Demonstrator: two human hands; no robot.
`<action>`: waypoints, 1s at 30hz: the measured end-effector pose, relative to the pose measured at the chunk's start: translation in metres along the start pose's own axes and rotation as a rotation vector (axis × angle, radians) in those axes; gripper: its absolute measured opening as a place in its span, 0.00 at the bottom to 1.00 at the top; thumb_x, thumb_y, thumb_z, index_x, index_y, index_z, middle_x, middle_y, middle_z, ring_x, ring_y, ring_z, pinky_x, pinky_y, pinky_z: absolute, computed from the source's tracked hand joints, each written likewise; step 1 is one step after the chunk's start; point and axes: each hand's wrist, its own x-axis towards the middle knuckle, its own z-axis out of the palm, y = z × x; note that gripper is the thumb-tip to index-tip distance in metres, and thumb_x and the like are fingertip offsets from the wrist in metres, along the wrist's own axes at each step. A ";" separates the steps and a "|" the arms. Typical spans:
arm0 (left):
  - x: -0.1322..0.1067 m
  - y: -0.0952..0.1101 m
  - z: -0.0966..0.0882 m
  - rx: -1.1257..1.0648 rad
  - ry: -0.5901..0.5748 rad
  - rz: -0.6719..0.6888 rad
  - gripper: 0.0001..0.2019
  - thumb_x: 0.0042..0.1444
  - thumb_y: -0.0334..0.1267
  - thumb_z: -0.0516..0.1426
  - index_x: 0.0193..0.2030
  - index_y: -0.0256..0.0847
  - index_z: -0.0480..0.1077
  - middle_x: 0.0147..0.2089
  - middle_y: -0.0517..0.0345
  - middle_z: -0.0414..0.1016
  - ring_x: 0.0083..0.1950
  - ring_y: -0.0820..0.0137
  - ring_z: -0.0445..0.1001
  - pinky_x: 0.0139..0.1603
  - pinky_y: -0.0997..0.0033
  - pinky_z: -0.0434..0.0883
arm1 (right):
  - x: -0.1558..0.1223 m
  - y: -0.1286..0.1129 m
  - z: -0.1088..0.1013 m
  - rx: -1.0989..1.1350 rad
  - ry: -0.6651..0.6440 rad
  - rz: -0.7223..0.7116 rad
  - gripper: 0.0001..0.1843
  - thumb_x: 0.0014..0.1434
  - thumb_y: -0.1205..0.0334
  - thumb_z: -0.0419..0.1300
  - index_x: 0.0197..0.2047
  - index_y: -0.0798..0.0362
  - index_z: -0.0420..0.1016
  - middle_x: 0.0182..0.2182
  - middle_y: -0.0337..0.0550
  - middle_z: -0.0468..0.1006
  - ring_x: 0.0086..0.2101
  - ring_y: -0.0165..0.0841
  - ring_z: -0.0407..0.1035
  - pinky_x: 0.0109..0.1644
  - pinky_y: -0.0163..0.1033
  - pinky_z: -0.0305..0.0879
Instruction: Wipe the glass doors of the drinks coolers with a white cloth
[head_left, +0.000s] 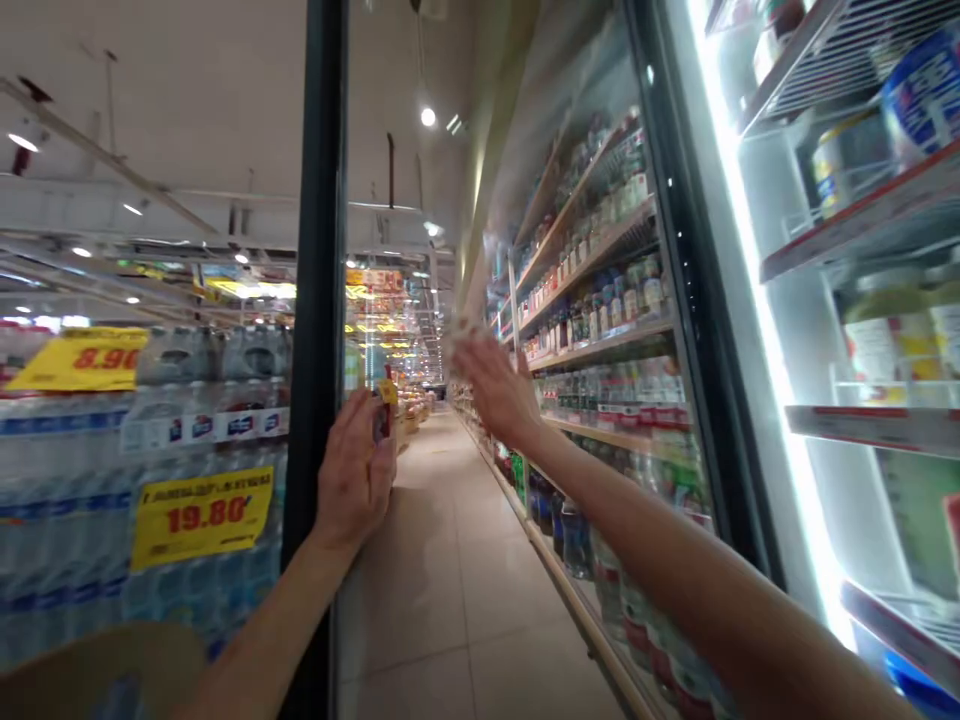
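A glass cooler door with a dark frame (321, 250) stands open across my view. My left hand (351, 465) is at the glass beside the frame's left upright, fingers up and together, thumb apart. A small dark-red and yellow shape shows between thumb and fingers; whether it is in the hand or behind the glass I cannot tell. My right hand (495, 385) reaches across the glass pane (420, 220), fingers stretched out and blurred. A pale smear at its fingertips could be a reflection or a thin cloth.
Lit cooler shelves (862, 215) with bottles and tubs are at right. Shelves of bottles (600, 300) appear in the glass. Packs of bottled water (67, 500) with yellow price signs (202, 515) stand at left. A tiled aisle floor (420, 580) runs away ahead.
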 end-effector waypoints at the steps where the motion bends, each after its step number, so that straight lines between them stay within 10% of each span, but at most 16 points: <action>1: 0.000 0.001 -0.001 -0.024 0.023 -0.021 0.23 0.61 0.35 0.47 0.63 0.41 0.54 0.65 0.45 0.58 0.66 0.63 0.57 0.64 0.58 0.59 | 0.014 0.001 -0.001 -0.008 0.028 0.197 0.27 0.60 0.69 0.44 0.63 0.51 0.57 0.63 0.45 0.59 0.64 0.42 0.47 0.65 0.61 0.42; 3: -0.001 0.002 -0.002 -0.051 0.053 -0.045 0.23 0.61 0.36 0.46 0.63 0.40 0.54 0.66 0.45 0.57 0.66 0.62 0.56 0.65 0.57 0.58 | 0.024 -0.006 -0.001 0.002 0.012 0.257 0.27 0.61 0.69 0.43 0.63 0.52 0.57 0.63 0.44 0.59 0.64 0.43 0.45 0.65 0.61 0.42; 9: -0.004 -0.009 0.001 -0.002 0.011 0.020 0.24 0.61 0.37 0.47 0.65 0.42 0.53 0.67 0.47 0.55 0.66 0.60 0.57 0.64 0.54 0.59 | -0.081 -0.035 0.002 0.043 -0.113 -0.522 0.21 0.63 0.62 0.45 0.57 0.43 0.65 0.61 0.30 0.62 0.65 0.32 0.43 0.69 0.51 0.35; 15: -0.004 0.040 0.047 0.244 -0.156 -0.164 0.25 0.59 0.43 0.51 0.63 0.40 0.58 0.69 0.43 0.50 0.70 0.49 0.45 0.65 0.37 0.44 | -0.114 0.073 -0.022 -0.236 0.210 0.516 0.25 0.62 0.67 0.42 0.62 0.50 0.59 0.59 0.47 0.65 0.63 0.37 0.49 0.65 0.53 0.44; 21: -0.008 0.085 0.082 0.293 -0.185 -0.221 0.34 0.58 0.48 0.51 0.68 0.43 0.44 0.70 0.46 0.48 0.71 0.53 0.37 0.66 0.39 0.33 | -0.142 0.077 -0.023 -0.160 0.048 0.155 0.26 0.60 0.66 0.46 0.62 0.44 0.60 0.58 0.39 0.68 0.63 0.35 0.49 0.67 0.50 0.38; 27: -0.011 0.074 0.077 0.305 -0.178 -0.222 0.34 0.58 0.47 0.52 0.68 0.44 0.44 0.69 0.46 0.49 0.71 0.52 0.39 0.66 0.39 0.35 | -0.165 0.116 -0.034 -0.254 0.183 0.734 0.27 0.63 0.63 0.41 0.65 0.51 0.54 0.62 0.49 0.61 0.63 0.43 0.50 0.62 0.57 0.49; 30: -0.017 0.063 0.076 0.284 -0.121 -0.139 0.34 0.56 0.45 0.55 0.67 0.44 0.48 0.68 0.45 0.53 0.70 0.51 0.45 0.66 0.39 0.40 | -0.170 0.088 -0.024 -0.166 0.050 0.351 0.30 0.61 0.66 0.44 0.66 0.47 0.51 0.61 0.44 0.62 0.64 0.39 0.48 0.66 0.53 0.45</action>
